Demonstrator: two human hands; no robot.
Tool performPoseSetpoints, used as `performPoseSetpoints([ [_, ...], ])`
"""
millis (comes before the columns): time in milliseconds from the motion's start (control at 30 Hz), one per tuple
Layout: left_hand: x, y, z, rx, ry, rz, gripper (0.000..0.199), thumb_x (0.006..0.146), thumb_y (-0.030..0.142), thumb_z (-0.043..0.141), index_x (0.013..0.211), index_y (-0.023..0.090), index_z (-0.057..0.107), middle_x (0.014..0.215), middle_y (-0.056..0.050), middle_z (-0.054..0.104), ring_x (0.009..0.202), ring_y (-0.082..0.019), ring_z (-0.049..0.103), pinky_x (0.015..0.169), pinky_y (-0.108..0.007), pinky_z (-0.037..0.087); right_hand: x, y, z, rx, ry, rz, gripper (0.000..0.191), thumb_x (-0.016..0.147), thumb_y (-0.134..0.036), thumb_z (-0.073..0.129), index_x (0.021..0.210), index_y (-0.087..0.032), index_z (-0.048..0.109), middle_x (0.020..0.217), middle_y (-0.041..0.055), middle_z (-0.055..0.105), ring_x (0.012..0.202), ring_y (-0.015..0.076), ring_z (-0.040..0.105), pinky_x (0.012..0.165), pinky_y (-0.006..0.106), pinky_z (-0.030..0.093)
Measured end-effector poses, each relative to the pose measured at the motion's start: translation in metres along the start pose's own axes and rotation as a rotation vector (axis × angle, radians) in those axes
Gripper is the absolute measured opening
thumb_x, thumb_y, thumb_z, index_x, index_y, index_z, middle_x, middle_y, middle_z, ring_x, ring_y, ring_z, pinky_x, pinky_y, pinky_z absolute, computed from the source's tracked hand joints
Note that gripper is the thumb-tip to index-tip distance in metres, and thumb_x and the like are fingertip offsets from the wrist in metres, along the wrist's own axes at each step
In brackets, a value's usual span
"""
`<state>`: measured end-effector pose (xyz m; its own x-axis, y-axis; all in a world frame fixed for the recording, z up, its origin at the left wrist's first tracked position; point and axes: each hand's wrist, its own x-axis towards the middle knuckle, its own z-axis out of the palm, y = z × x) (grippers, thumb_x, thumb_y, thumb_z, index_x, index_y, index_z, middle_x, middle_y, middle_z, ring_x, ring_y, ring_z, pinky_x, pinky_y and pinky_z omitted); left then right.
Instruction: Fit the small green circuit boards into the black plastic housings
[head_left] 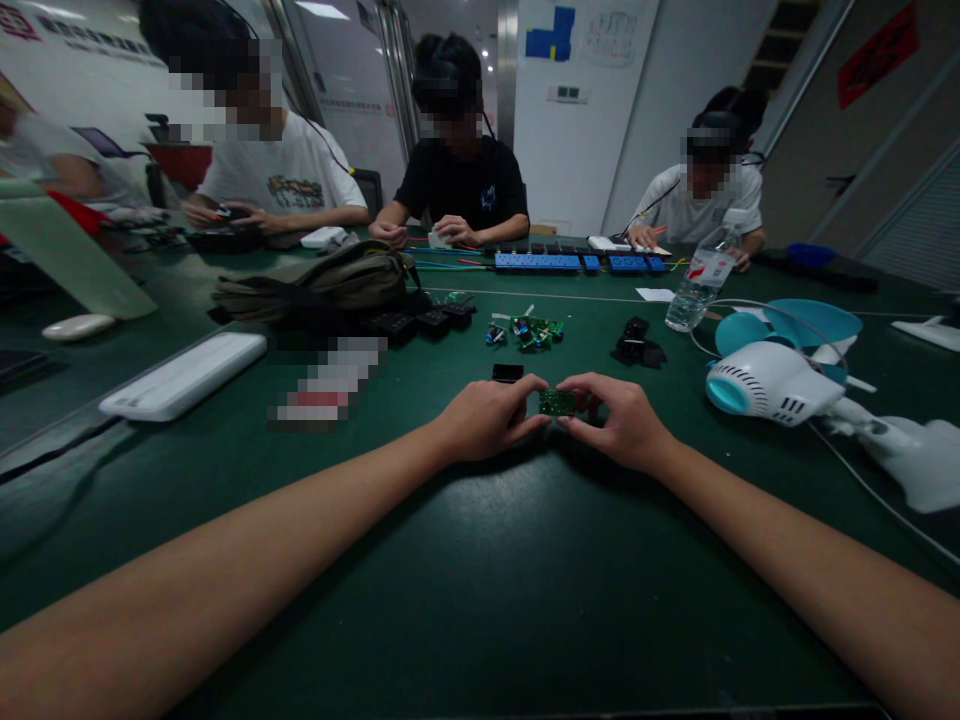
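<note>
A small green circuit board (557, 402) is held upright just above the table, pinched at both ends. My left hand (495, 415) grips its left edge between thumb and fingers. On the opposite edge, my right hand (616, 418) holds it the same way. Right behind my left fingers lies a small black plastic case (508, 373). Farther back is a pile of green circuit boards (534, 331) with blue and white parts. Several black plastic pieces (637, 343) are heaped to the right of that pile.
At right lie a white and blue fan (772, 383) and its cable; behind it stands a water bottle (703, 280). A white power bank-like block (187, 375) and a dark bag (322, 285) are at left. Blue sockets (536, 262) line the back, where other people sit working.
</note>
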<state>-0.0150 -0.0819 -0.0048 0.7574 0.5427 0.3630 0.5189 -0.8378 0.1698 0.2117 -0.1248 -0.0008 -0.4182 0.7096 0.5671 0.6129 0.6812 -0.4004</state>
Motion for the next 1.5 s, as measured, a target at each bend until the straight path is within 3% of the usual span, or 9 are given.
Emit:
performPoseSetpoints([
  [1500, -0.0015, 0.0007, -0.0008, -0.008, 0.010, 0.008, 0.038, 0.099, 0.045, 0.049, 0.126, 0.020, 0.052, 0.074, 0.000, 0.066, 0.064, -0.016, 0.063, 0.061, -0.025, 0.040, 0.0000, 0.0042, 0.0001, 0.037, -0.045, 0.032, 0.031, 0.086, -0.037, 0.069, 0.111, -0.018, 0.065, 0.077, 0.0008, 0.067, 0.059, 0.0117, 0.058, 0.059, 0.024, 0.046],
])
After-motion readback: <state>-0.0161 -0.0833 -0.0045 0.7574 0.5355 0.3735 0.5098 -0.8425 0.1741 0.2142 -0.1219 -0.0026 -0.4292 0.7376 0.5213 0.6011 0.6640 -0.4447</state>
